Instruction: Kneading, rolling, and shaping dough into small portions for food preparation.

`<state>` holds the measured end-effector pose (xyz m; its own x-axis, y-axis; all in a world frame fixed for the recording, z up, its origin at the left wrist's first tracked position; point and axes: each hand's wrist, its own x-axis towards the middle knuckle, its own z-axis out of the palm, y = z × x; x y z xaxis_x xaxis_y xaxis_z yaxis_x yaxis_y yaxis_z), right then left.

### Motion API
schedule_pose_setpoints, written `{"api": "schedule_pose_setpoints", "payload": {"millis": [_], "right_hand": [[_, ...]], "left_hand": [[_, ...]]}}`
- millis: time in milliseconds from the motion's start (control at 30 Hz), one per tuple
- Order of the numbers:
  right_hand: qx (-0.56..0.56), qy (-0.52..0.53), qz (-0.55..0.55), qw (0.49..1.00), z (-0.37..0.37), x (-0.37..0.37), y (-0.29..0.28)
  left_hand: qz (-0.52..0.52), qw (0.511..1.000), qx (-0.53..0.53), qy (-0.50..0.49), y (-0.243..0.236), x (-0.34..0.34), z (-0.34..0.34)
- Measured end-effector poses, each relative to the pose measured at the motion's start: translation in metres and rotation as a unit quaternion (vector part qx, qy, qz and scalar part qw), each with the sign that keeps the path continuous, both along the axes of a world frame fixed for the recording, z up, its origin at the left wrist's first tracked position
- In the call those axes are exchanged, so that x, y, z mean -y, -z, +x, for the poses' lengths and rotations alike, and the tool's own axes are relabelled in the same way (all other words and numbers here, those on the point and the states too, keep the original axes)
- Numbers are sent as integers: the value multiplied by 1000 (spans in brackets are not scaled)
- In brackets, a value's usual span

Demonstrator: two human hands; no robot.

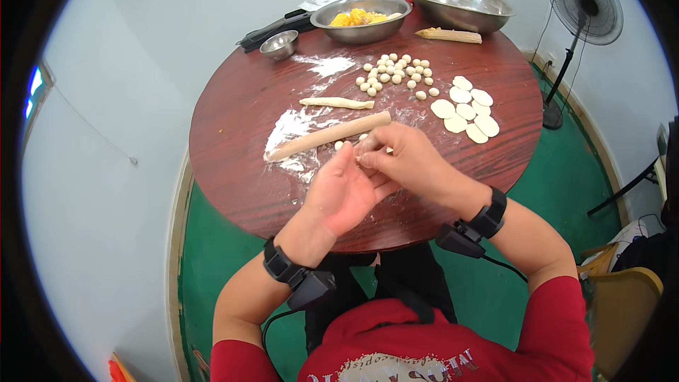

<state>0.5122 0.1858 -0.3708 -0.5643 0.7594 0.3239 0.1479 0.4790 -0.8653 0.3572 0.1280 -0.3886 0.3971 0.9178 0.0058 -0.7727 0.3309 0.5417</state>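
Observation:
My left hand (341, 194) is turned palm up near the front of the round table, its fingers stretched toward the right. Above its fingertips, my right hand (410, 159) has thumb and fingers pinched together; whatever they hold, if anything, is too hidden to name. Just beyond both hands lies a wooden rolling pin (332, 136), slanting over spilled white flour (293, 127). A small dough ball (339, 145) rests beside my left fingers. Farther back is a rope of dough (336, 103). Several dough balls (390, 69) cluster behind it, with flat dough rounds (456, 123) to their right.
Along the far edge of the table (233, 127) stand a small metal bowl (279, 44), a basin (361, 32) of yellow food and a larger basin (460, 10). A light brown bundle (450, 35) lies there too. A fan (584, 3) stands right; a chair (626, 318) is lower right.

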Motion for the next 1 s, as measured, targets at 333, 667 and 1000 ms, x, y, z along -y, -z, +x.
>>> {"api": "schedule_pose_setpoints", "payload": {"millis": [333,667,1000], "right_hand": [[160,149,398,891,-42,-1,4],[43,25,379,924,-95,29,-8],[55,-24,386,921,-109,58,-11]], "left_hand": [[-19,997,22,-68,-17,18,13],[71,996,58,19,-7,25,-2],[59,993,2,-100,-6,32,-11]]}}
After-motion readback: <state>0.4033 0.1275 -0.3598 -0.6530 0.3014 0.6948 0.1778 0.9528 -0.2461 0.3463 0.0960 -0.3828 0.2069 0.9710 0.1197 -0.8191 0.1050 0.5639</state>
